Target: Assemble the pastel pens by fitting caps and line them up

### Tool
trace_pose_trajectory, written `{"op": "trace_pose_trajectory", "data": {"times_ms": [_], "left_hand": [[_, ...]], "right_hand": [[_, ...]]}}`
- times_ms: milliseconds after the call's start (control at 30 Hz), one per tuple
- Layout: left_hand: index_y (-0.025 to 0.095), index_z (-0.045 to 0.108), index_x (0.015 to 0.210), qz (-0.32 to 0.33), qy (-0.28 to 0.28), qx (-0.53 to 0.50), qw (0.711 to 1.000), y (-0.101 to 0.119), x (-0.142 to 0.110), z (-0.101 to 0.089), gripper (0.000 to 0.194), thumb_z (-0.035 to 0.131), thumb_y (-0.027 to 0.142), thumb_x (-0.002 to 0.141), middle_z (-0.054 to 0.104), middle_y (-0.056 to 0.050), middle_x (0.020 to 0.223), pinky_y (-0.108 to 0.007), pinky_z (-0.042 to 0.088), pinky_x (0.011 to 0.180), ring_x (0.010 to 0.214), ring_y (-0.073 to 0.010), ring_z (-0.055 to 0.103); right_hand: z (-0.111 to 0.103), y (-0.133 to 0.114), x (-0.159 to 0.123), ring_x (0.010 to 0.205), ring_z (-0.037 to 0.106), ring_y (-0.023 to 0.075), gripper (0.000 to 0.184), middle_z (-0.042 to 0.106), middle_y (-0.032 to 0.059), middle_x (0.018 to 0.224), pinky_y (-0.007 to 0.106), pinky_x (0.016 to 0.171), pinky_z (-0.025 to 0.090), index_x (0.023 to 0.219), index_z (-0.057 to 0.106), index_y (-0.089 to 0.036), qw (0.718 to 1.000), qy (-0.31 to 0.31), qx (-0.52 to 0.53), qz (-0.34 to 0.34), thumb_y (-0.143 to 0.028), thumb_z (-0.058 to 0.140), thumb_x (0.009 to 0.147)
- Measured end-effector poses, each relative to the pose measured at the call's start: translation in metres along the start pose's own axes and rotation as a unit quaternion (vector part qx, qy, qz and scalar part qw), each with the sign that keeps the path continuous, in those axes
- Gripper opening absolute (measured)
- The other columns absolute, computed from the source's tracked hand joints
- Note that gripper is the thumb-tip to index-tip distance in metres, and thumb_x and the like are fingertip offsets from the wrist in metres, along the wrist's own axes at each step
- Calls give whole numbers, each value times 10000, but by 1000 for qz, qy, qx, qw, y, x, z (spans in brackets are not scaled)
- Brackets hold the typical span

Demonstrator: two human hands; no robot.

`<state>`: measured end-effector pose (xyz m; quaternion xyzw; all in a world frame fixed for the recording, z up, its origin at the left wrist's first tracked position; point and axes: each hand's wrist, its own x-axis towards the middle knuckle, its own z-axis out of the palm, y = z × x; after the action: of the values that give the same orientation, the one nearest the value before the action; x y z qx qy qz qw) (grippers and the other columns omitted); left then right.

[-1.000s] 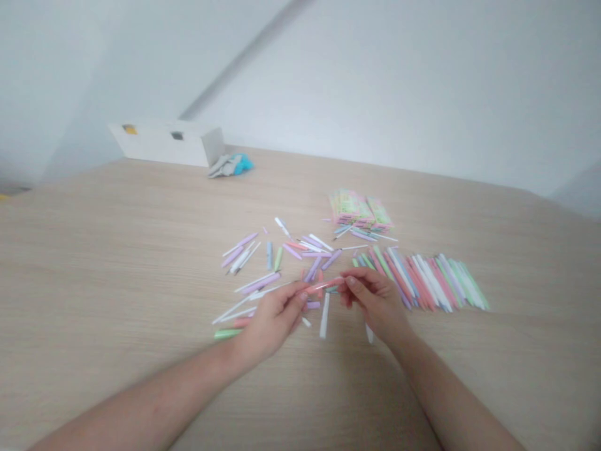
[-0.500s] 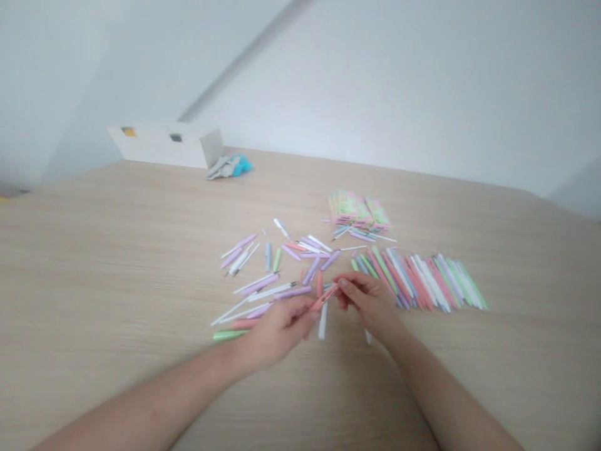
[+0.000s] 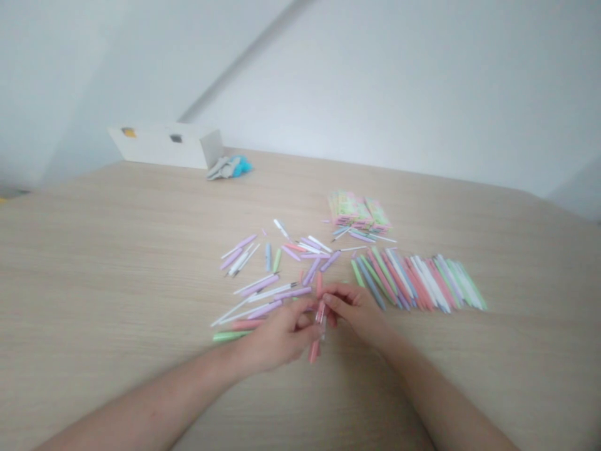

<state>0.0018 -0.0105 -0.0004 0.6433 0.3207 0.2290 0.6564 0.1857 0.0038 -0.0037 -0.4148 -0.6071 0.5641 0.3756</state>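
Observation:
Both hands meet in front of me over the near middle of the table, around a pink pen (image 3: 314,352) that slants toward me. My left hand (image 3: 286,332) is closed with thumb and fingers on the pen's left side. From the right, the thumb and fingertips of my right hand (image 3: 354,312) pinch its upper part. Fingers hide some of the pen, and blur hides its details. Just beyond the hands lies another pink piece (image 3: 320,282). Loose pen refills (image 3: 272,292) and purple pen barrels (image 3: 260,285) are scattered to the left.
A row of pink, green, white and blue pens (image 3: 422,282) lies to the right. Behind it are stacked printed packets (image 3: 357,210). Toward the back left stand a white box (image 3: 159,147) and a crumpled grey and blue cloth-like thing (image 3: 230,167). A wall closes off the back.
The pink pen has swung from a slant to the right to a steeper angle, its lower end now toward me. My right hand has moved left and slightly down.

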Motion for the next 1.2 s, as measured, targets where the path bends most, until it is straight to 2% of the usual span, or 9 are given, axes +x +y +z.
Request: {"op": "trace_pose_trajectory", "data": {"times_ms": [100, 233, 433, 533, 600, 733, 867, 1033, 1200], "left_hand": [[141, 481, 995, -13, 12, -10, 1000, -1, 1, -1, 159, 482, 238, 869, 557, 29, 588, -139, 261, 328, 363, -38, 363], [160, 448, 916, -26, 18, -21, 999, -3, 0, -3, 132, 463, 109, 795, 573, 33, 614, -129, 281, 327, 362, -32, 384], [180, 415, 831, -41, -70, -12, 997, -8, -6, 1, 149, 441, 66, 739, 595, 35, 602, -128, 337, 319, 358, -47, 444], [185, 412, 905, -44, -100, 7, 994, -11, -8, 4, 201, 430, 61, 747, 590, 45, 580, -132, 358, 314, 362, -66, 474], [190, 391, 1021, -55, -119, 15, 991, -11, -9, 4, 317, 428, 44, 742, 588, 58, 579, -125, 352, 307, 348, -68, 474], [206, 290, 1237, -71, -158, 34, 984, -6, -10, 6, 558, 412, 12, 728, 557, 93, 540, -117, 343, 303, 315, -66, 451], [191, 321, 1236, -69, -180, 54, 980, -6, -12, 7, 537, 409, 24, 734, 563, 86, 538, -126, 354, 320, 333, -75, 475], [155, 452, 1122, -60, -190, 84, 976, -17, -13, 8, 455, 433, 17, 689, 588, 67, 529, -146, 342, 337, 346, -84, 476], [131, 583, 952, -44, -214, 118, 969, -16, -12, 8, 327, 453, 13, 677, 579, 59, 479, -175, 362, 382, 349, -89, 479]], "right_hand": [[0, 1, 0, 497, 508, 83, 244, 588, -21, 622, 216, 490, 413, 905, 659, -159, 1000, 8, 9, 5, -378, 601, 815], [-6, -1, 2, 499, 520, 84, 274, 594, -29, 646, 220, 494, 427, 1005, 638, -170, 997, 72, 35, 12, -344, 612, 795], [-20, 0, 6, 512, 529, 92, 226, 604, -16, 635, 216, 485, 422, 899, 633, -151, 986, 164, 13, 11, -327, 613, 758], [-21, 0, 8, 503, 528, 95, 218, 606, -14, 629, 218, 479, 422, 879, 631, -148, 984, 178, -29, 10, -325, 592, 758], [-19, -1, 10, 498, 527, 97, 209, 604, -16, 623, 221, 479, 422, 875, 630, -150, 982, 178, -60, 11, -318, 573, 764], [-9, -3, 14, 482, 509, 96, 184, 604, -23, 604, 225, 490, 412, 870, 644, -157, 979, 139, -148, 2, -275, 520, 801], [3, -7, 20, 641, 584, 126, 156, 665, 5, 728, 236, 589, 435, 872, 676, -173, 966, 71, -246, -42, -209, 541, 803], [26, -19, 42, 710, 596, 139, 157, 692, 37, 799, 248, 662, 437, 868, 710, -162, 919, -41, -367, -142, -142, 575, 790], [64, -29, 73, 855, 607, 164, 173, 704, 70, 884, 271, 789, 430, 900, 706, -135, 858, -161, -421, -245, -97, 565, 805]]}}
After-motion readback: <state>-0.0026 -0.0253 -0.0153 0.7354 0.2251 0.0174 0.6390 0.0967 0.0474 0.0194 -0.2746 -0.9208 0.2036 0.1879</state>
